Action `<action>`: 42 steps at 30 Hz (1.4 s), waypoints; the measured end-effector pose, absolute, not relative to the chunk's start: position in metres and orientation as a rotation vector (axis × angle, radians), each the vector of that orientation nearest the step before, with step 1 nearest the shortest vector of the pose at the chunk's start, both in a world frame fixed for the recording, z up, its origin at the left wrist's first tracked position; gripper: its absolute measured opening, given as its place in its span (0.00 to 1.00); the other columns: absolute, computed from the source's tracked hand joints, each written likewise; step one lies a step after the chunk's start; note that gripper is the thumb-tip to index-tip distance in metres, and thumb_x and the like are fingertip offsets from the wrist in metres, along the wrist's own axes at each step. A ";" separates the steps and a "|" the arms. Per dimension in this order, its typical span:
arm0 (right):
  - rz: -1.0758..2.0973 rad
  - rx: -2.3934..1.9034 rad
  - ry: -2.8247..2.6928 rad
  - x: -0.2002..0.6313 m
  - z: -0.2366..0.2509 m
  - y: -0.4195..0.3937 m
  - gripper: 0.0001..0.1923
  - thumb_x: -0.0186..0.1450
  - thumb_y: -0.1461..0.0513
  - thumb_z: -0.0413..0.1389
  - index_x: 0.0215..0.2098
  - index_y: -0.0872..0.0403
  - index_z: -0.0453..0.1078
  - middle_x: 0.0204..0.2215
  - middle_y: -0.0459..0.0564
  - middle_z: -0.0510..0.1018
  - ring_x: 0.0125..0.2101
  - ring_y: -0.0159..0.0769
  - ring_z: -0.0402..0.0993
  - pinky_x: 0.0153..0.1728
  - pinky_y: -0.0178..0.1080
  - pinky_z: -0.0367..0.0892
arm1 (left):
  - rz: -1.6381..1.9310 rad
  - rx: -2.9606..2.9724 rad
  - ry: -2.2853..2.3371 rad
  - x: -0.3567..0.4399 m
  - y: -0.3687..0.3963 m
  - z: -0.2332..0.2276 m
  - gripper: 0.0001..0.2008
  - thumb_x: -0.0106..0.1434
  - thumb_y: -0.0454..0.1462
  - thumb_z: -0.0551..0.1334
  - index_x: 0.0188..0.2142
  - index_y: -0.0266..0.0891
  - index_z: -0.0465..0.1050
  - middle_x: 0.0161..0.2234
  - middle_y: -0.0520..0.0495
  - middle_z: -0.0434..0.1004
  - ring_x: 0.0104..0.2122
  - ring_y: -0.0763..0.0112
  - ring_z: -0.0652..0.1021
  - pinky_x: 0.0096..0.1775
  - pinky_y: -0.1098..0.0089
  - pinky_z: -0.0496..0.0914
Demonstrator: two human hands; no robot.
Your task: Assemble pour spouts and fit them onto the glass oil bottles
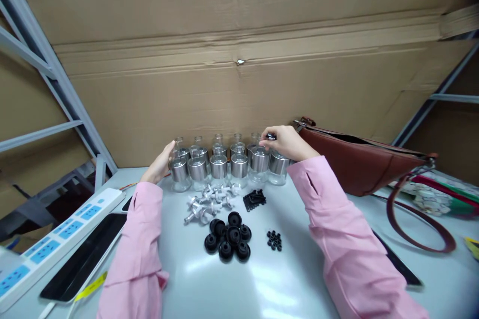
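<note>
The fingers (266,142) of the right hand (286,143) are pinched shut on a small black part (271,137), right over the far right end of the bottles (219,166). The left hand (161,164) is open and flat, pressed against the bottle at the left end of the rows.

Closest in front of the bottles are the black round caps (228,240), all in one heap. A bunch of tiny black rings (274,240) lies just to the right of them. A bit nearer the bottles are white plastic pieces (211,200) and a little stack of black parts (255,199). Then come the bottles, in two rows, clear glass with silver tops, standing close together on the white table (262,284). A brown bag (359,161) lies to the right of the bottles. A white power strip (56,239) and a dark phone (84,256) lie well to their left. A big sheet of cardboard (239,44) stands behind them.

The bottles touch each other, so I think a bump from a sleeve could knock one over and tip the rest. The small black part could slip and roll away too.

I cannot read any words or labels on anything.
</note>
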State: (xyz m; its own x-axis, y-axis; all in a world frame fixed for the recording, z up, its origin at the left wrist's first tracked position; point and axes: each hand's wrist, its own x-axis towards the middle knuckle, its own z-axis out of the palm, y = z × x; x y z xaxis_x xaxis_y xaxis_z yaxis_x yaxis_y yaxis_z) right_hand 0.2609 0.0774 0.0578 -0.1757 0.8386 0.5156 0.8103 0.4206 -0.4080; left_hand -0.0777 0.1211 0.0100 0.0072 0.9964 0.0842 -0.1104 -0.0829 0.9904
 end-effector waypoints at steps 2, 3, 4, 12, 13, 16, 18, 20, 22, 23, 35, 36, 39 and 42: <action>0.078 -1.411 -1.989 0.261 0.052 0.082 0.04 0.54 0.62 0.58 0.25 0.55 0.71 0.16 0.45 0.75 0.22 0.32 0.73 0.29 0.34 0.64 | 1.299 1.182 1.055 -0.078 0.122 0.009 0.15 0.61 0.44 0.58 0.44 0.39 0.67 0.36 0.50 0.76 0.31 0.72 0.74 0.34 0.75 0.65; 0.089 -1.421 -1.992 0.261 0.050 0.084 0.03 0.54 0.63 0.57 0.24 0.55 0.71 0.16 0.44 0.75 0.22 0.32 0.73 0.29 0.34 0.64 | 1.291 1.172 1.060 -0.078 0.122 0.009 0.14 0.60 0.43 0.58 0.43 0.38 0.68 0.34 0.50 0.76 0.30 0.72 0.74 0.32 0.75 0.65; 0.095 -1.435 -1.999 0.260 0.048 0.086 0.02 0.54 0.64 0.57 0.24 0.55 0.71 0.16 0.44 0.75 0.22 0.32 0.73 0.30 0.34 0.64 | 1.285 1.162 1.077 -0.078 0.122 0.009 0.14 0.60 0.42 0.58 0.42 0.38 0.69 0.33 0.51 0.76 0.29 0.72 0.74 0.31 0.75 0.64; 0.062 -1.392 -1.806 0.267 0.059 0.081 0.16 0.50 0.72 0.52 0.36 0.56 0.73 0.34 0.51 0.79 0.36 0.36 0.75 0.40 0.37 0.66 | 1.231 1.142 1.074 -0.078 0.116 0.009 0.14 0.59 0.42 0.57 0.42 0.38 0.70 0.33 0.49 0.78 0.30 0.69 0.75 0.30 0.74 0.67; 0.029 -1.394 -1.684 0.274 0.062 0.080 0.18 0.50 0.72 0.50 0.37 0.56 0.73 0.36 0.52 0.79 0.38 0.37 0.75 0.42 0.38 0.66 | 1.212 1.139 1.063 -0.078 0.117 0.008 0.14 0.59 0.43 0.57 0.41 0.38 0.70 0.32 0.49 0.78 0.29 0.69 0.75 0.29 0.74 0.67; 0.064 -1.545 -1.409 0.298 0.063 0.079 0.23 0.49 0.73 0.49 0.42 0.58 0.73 0.40 0.56 0.78 0.39 0.40 0.74 0.39 0.38 0.67 | 1.192 1.102 1.054 -0.080 0.118 0.005 0.13 0.59 0.44 0.57 0.37 0.38 0.71 0.28 0.49 0.77 0.26 0.70 0.74 0.25 0.75 0.66; 0.289 -1.659 -1.396 0.313 0.056 0.079 0.26 0.47 0.73 0.50 0.45 0.62 0.71 0.40 0.59 0.77 0.33 0.38 0.74 0.32 0.37 0.68 | 1.218 1.073 1.048 -0.079 0.119 0.004 0.11 0.58 0.43 0.57 0.34 0.37 0.71 0.26 0.50 0.76 0.24 0.71 0.73 0.24 0.76 0.65; 0.534 -1.686 -1.426 0.322 0.045 0.080 0.28 0.46 0.73 0.52 0.47 0.62 0.70 0.36 0.59 0.77 0.26 0.34 0.72 0.26 0.35 0.67 | 1.242 1.056 1.044 -0.077 0.119 0.005 0.10 0.58 0.41 0.57 0.33 0.37 0.70 0.25 0.51 0.76 0.23 0.72 0.73 0.24 0.76 0.65; 0.774 -1.641 -1.431 0.327 0.033 0.082 0.31 0.46 0.73 0.52 0.50 0.60 0.68 0.29 0.53 0.77 0.21 0.30 0.68 0.21 0.33 0.65 | 1.252 1.051 1.048 -0.075 0.119 0.006 0.09 0.58 0.40 0.56 0.33 0.37 0.70 0.24 0.52 0.75 0.22 0.73 0.72 0.24 0.76 0.65; 0.891 -1.629 -1.413 0.327 0.027 0.083 0.33 0.46 0.73 0.52 0.51 0.58 0.66 0.26 0.50 0.76 0.19 0.29 0.67 0.20 0.32 0.64 | 1.255 1.050 1.052 -0.075 0.119 0.007 0.09 0.58 0.40 0.56 0.33 0.37 0.70 0.24 0.53 0.75 0.21 0.73 0.72 0.24 0.76 0.65; 1.270 -1.510 -1.247 0.326 -0.001 0.088 0.44 0.45 0.74 0.49 0.61 0.53 0.53 0.44 0.52 0.72 0.30 0.31 0.70 0.29 0.34 0.73 | 1.271 1.034 1.058 -0.074 0.120 0.007 0.14 0.60 0.39 0.53 0.43 0.38 0.71 0.31 0.51 0.78 0.26 0.72 0.75 0.27 0.75 0.68; 1.271 -1.505 -1.253 0.326 -0.002 0.088 0.44 0.45 0.74 0.49 0.61 0.52 0.53 0.46 0.53 0.71 0.32 0.32 0.70 0.30 0.34 0.74 | 1.270 1.033 1.057 -0.075 0.120 0.007 0.15 0.59 0.40 0.54 0.44 0.38 0.70 0.32 0.50 0.78 0.27 0.72 0.76 0.27 0.75 0.68; 1.261 -1.495 -1.267 0.329 -0.003 0.088 0.43 0.45 0.74 0.50 0.60 0.53 0.53 0.50 0.54 0.68 0.35 0.34 0.70 0.30 0.34 0.74 | 1.271 1.027 1.058 -0.076 0.120 0.006 0.16 0.58 0.41 0.56 0.44 0.38 0.70 0.33 0.50 0.78 0.27 0.71 0.76 0.26 0.75 0.68; 1.236 -1.505 -1.280 0.330 -0.004 0.089 0.42 0.44 0.74 0.50 0.59 0.52 0.56 0.52 0.53 0.66 0.36 0.34 0.70 0.29 0.34 0.74 | 1.281 1.026 1.065 -0.076 0.120 0.006 0.15 0.59 0.41 0.55 0.43 0.37 0.70 0.32 0.50 0.78 0.27 0.72 0.76 0.25 0.76 0.67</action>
State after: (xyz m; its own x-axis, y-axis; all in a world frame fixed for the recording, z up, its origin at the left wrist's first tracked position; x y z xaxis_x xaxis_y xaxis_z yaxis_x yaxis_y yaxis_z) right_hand 0.3303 0.0888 -0.0040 0.0155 0.9835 -0.1800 0.2143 -0.1791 -0.9602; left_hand -0.0761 0.1195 0.0056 0.0024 0.9995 -0.0320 -0.2134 0.0317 0.9765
